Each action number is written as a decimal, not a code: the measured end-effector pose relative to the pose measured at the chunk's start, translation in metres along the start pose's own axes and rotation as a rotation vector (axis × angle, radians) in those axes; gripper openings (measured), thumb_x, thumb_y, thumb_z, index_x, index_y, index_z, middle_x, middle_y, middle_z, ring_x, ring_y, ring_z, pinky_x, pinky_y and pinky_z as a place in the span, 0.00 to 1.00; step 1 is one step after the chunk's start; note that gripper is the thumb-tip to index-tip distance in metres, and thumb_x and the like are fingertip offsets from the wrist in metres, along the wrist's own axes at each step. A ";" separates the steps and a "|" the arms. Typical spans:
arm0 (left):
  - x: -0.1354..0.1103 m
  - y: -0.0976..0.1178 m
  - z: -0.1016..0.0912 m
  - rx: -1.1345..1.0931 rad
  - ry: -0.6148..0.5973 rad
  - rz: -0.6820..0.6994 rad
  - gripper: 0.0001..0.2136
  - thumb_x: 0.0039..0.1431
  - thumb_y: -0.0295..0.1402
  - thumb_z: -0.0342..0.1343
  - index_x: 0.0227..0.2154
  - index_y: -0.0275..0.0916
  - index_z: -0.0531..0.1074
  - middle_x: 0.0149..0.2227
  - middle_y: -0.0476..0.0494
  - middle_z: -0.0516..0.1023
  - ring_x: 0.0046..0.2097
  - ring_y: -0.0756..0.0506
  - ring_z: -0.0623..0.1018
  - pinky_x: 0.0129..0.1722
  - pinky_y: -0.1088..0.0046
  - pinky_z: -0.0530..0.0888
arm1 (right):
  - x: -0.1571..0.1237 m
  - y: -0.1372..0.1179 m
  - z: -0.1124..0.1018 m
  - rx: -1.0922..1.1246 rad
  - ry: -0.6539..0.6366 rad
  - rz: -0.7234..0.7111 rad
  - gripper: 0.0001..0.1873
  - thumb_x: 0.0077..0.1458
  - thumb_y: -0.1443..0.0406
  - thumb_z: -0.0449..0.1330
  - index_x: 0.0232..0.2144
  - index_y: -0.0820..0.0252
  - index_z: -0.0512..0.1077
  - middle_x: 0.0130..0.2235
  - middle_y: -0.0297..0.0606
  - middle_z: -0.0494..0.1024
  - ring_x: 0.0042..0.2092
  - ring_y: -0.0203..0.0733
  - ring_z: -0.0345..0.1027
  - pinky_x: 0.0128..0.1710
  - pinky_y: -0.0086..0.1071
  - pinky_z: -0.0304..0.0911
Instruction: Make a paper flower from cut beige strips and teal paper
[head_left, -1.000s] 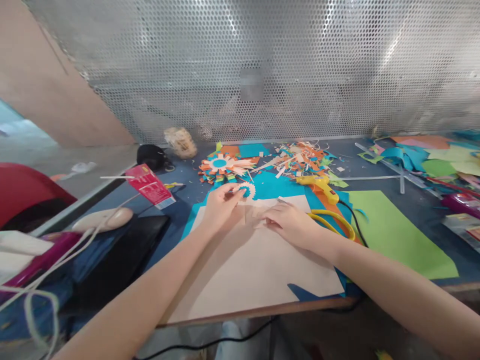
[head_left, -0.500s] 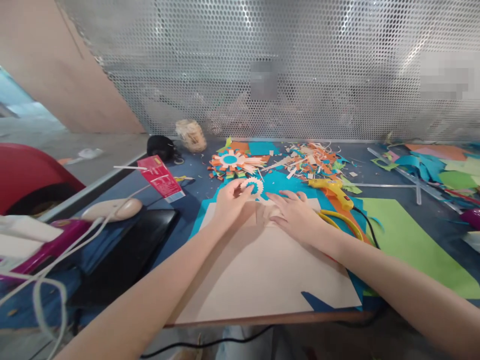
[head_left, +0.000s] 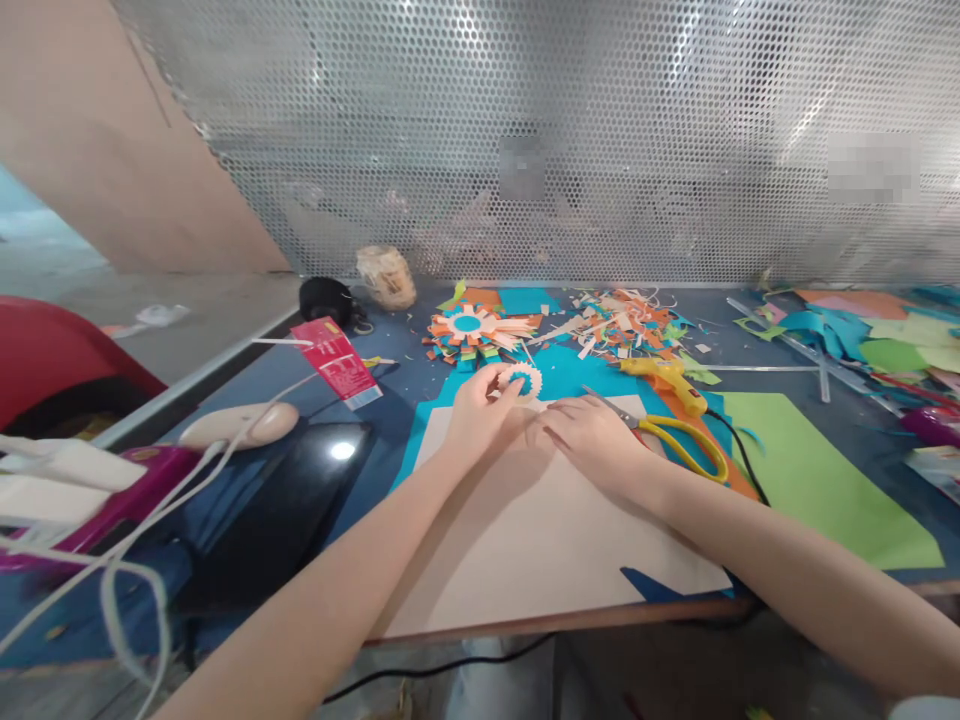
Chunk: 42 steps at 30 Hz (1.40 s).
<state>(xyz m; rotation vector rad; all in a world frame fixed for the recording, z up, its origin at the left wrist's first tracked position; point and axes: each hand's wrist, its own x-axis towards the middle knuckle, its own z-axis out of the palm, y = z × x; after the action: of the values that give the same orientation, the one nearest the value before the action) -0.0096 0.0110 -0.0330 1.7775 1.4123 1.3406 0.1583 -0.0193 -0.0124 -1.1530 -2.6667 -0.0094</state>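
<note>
My left hand [head_left: 484,405] pinches a pale, toothed paper ring [head_left: 535,381] upright between thumb and fingers, and blue shows through its middle. Just to the right, my right hand [head_left: 589,435] lies palm down on a large cream paper sheet [head_left: 525,560]. Its fingers are loosely bent, with their tips on the sheet. Partly under and behind this hand are yellow-handled scissors [head_left: 686,448], blades pointing to the far left. Blue paper [head_left: 559,368] lies beneath the sheet. Beyond my left hand sits a layered orange and white paper flower with a blue centre [head_left: 468,324].
A yellow glue gun [head_left: 664,380] lies behind the scissors, beside green paper [head_left: 817,480]. Paper scraps [head_left: 630,322] are heaped at the back. On the left are a dark phone-like slab [head_left: 285,520], a red packet [head_left: 339,362] and white cables [head_left: 139,570]. A perforated metal panel [head_left: 450,200] stands behind.
My right hand's fingers have drawn closer together, and the scissors' blades show more behind it. The view has shifted slightly; my left hand still holds the ring.
</note>
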 end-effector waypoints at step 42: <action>-0.032 0.027 0.014 -0.438 -0.351 -0.113 0.10 0.47 0.37 0.58 0.29 0.37 0.66 0.25 0.51 0.69 0.21 0.56 0.66 0.20 0.80 0.65 | -0.023 0.016 -0.027 1.109 0.328 0.324 0.09 0.49 0.68 0.55 0.33 0.60 0.73 0.34 0.37 0.76 0.37 0.36 0.70 0.41 0.33 0.65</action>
<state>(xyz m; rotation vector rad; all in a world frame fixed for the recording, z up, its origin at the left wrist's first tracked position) 0.0152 -0.0248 -0.0285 1.5218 0.9297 1.1070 0.1907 -0.0280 0.0077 -0.9964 -1.6743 1.0662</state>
